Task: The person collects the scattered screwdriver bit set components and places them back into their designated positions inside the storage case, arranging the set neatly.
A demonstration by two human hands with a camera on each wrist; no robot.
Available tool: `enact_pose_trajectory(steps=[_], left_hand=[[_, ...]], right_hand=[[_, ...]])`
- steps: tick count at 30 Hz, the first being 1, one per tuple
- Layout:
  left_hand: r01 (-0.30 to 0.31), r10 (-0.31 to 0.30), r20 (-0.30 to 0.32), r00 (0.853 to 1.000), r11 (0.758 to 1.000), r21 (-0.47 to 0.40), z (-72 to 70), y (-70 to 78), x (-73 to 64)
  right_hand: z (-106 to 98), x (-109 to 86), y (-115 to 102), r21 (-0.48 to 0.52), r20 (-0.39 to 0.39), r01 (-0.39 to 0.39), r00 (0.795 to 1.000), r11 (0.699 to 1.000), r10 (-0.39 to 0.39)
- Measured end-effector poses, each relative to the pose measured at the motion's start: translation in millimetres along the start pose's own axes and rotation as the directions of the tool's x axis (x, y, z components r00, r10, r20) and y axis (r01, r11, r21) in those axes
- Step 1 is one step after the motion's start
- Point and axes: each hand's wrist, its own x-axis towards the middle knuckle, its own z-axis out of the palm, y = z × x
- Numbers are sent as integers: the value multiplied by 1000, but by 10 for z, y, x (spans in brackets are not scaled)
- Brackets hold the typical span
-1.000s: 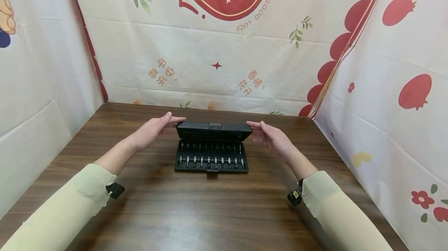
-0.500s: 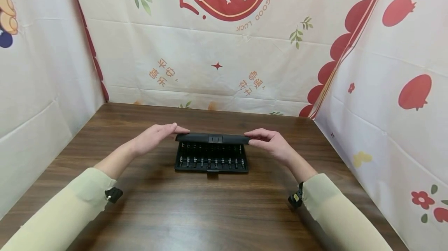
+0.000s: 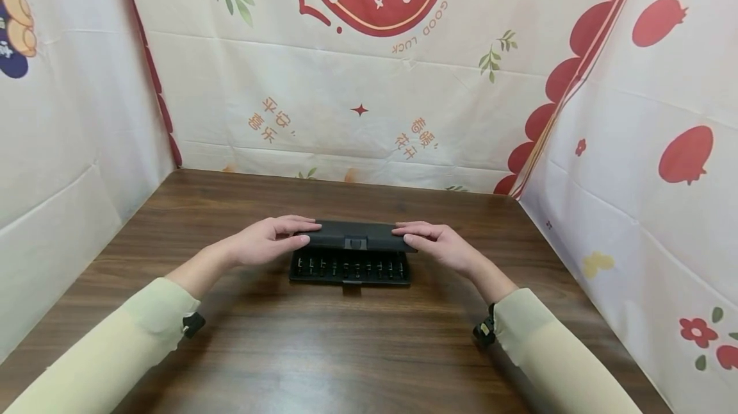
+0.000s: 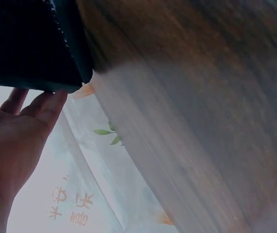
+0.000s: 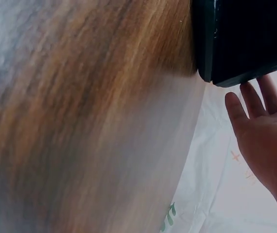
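Note:
A black bit case (image 3: pixel 349 282) lies on the table with its hinged lid (image 3: pixel 357 233) tilted partway down over the base. A front row of small metal bits (image 3: pixel 346 269) shows under the lid; the row behind it is hidden. At the lid's left end my left hand (image 3: pixel 270 241) rests its fairly straight fingers on the top, thumb by the front corner. My right hand (image 3: pixel 444 244) touches the right end likewise. Both wrist views show extended fingers (image 4: pixel 51 107) against the case's ends, as with the right fingers (image 5: pixel 252 99).
The brown wooden table (image 3: pixel 346 350) extends around the case. A printed cloth (image 3: pixel 323 81) hangs behind its back edge, and further cloth (image 3: pixel 628 164) encloses the right side, with more at the left.
The lid has swung from nearly upright down towards the base, covering the rear bits. Both hands have come forward with it and moved inward onto its top.

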Motion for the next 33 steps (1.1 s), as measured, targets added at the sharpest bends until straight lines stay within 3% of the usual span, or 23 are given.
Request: enact_pose_trajectory(steps=[14,26,33], left_hand=[[-2,6,86,996,999,-47,74,-23,60],[-8,5,126,992,1000,21,115,-45,20],[-8,2,131,991,999,46,136,-62,7]], right_hand=[[55,-11,42,-103,62,27,998,994,-21],[131,-45,40,-109,68,18,998,994,-10],[172,-54,35,-176,61,29,998,984,-18]])
